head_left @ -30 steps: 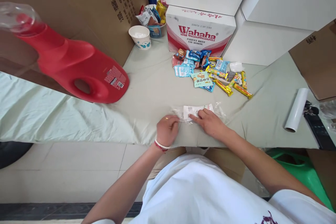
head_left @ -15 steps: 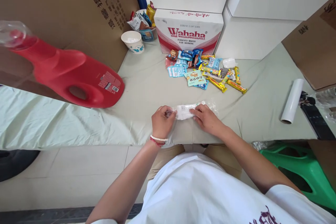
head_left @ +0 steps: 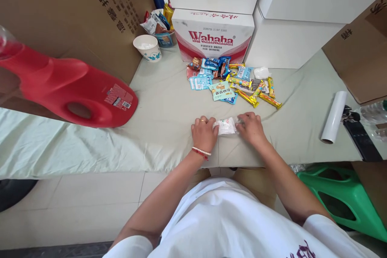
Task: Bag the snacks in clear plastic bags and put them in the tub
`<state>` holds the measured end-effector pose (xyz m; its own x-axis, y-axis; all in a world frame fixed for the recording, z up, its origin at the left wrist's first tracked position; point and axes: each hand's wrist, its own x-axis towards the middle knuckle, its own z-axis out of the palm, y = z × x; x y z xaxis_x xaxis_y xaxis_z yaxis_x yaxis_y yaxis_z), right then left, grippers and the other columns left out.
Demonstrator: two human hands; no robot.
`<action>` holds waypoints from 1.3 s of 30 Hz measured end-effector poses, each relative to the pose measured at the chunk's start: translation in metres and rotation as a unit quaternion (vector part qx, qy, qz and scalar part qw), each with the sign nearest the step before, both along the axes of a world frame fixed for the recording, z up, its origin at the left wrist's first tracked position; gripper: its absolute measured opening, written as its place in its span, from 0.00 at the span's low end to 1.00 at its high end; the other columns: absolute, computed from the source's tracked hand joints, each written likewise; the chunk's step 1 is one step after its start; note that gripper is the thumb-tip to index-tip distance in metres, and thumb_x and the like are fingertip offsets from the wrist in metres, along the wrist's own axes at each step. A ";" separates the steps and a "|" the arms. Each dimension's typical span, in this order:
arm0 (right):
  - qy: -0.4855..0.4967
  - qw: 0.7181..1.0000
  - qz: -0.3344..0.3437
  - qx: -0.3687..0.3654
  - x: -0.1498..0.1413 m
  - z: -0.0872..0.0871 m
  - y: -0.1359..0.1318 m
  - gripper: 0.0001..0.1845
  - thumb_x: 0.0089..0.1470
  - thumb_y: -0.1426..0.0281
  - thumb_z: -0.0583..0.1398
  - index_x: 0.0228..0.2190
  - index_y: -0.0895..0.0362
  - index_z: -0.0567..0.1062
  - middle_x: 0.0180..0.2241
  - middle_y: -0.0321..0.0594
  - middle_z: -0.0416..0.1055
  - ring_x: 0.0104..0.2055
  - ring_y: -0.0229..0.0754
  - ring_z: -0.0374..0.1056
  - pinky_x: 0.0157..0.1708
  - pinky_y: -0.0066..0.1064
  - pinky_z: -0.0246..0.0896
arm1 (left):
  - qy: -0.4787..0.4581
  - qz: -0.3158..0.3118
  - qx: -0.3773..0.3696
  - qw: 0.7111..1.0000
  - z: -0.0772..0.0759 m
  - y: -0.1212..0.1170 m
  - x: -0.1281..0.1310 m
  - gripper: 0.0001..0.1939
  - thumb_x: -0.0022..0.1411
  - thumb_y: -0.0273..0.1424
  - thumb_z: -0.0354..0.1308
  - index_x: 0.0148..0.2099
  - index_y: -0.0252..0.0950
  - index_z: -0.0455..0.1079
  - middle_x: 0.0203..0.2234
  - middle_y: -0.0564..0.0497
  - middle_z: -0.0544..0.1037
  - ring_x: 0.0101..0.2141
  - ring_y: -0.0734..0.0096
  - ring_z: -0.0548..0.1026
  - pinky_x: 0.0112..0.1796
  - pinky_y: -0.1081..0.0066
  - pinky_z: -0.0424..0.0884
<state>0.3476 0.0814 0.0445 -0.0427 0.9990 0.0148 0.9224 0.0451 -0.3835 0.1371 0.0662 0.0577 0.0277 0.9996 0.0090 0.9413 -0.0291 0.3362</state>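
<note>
From here I see my left hand (head_left: 204, 134) and right hand (head_left: 250, 128) with fingers pinching opposite ends of a small white packet in clear plastic (head_left: 226, 126), low over the green cloth-covered bench (head_left: 169, 109), nearer me than the colourful wrapped snacks (head_left: 238, 82).

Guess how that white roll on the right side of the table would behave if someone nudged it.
The white roll would probably roll, since it is round and lies on its side. A push to the right might soon be stopped by the long black object close beside it. It is likely fairly stiff, as its sides look straight, with no sag.
</note>
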 end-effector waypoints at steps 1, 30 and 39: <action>0.006 1.000 0.007 0.000 0.005 0.002 0.001 0.10 0.59 0.67 0.60 0.41 0.55 0.78 0.50 0.52 0.70 0.52 0.57 0.62 0.53 0.48 0.60 | -0.007 0.015 0.010 1.000 0.000 0.001 -0.001 0.18 0.66 0.39 0.58 0.56 0.41 0.72 0.48 0.40 0.74 0.51 0.48 0.69 0.47 0.54 0.68; 0.557 0.815 -0.077 -0.143 -0.047 0.004 -0.064 0.30 0.53 0.57 0.67 0.56 0.52 0.72 0.56 0.44 0.74 0.57 0.49 0.71 0.58 0.43 0.67 | -0.421 -0.167 0.076 0.888 0.004 -0.047 0.013 0.19 0.61 0.26 0.53 0.54 0.39 0.57 0.54 0.39 0.69 0.57 0.60 0.70 0.55 0.57 0.71; 0.494 0.745 -0.377 0.243 0.170 0.028 0.046 0.27 0.52 0.75 0.64 0.54 0.56 0.72 0.51 0.44 0.75 0.44 0.40 0.76 0.43 0.35 0.74 | -0.171 0.011 0.148 0.974 -0.014 -0.060 -0.098 0.08 0.63 0.34 0.56 0.45 0.42 0.67 0.45 0.43 0.75 0.49 0.50 0.73 0.49 0.49 0.73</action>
<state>0.5176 0.1275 0.0728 0.7994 0.5998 0.0347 0.0338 0.0128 -0.9993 0.0392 0.0066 0.0436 -0.0483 0.9522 0.3015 0.7768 -0.1539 0.6106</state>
